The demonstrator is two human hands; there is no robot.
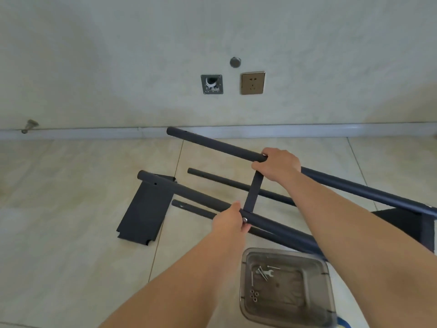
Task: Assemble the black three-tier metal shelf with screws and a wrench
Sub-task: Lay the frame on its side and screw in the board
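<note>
On the tiled floor at left lies a flat black metal shelf panel; beside it the left hand pinches a silver screw at the near black metal tube. Rightward, the right hand is clamped round the far black tube at the crossbar. Stiff, light-looking and probably slippery, the frame is best gripped near its joints; a clear plastic tray holds a small wrench.

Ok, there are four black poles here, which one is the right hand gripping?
The far pole, the one nearest the wall. The right hand grips it where the shelf panel meets it. The left hand holds the near raised pole; the other two lie below.
</note>
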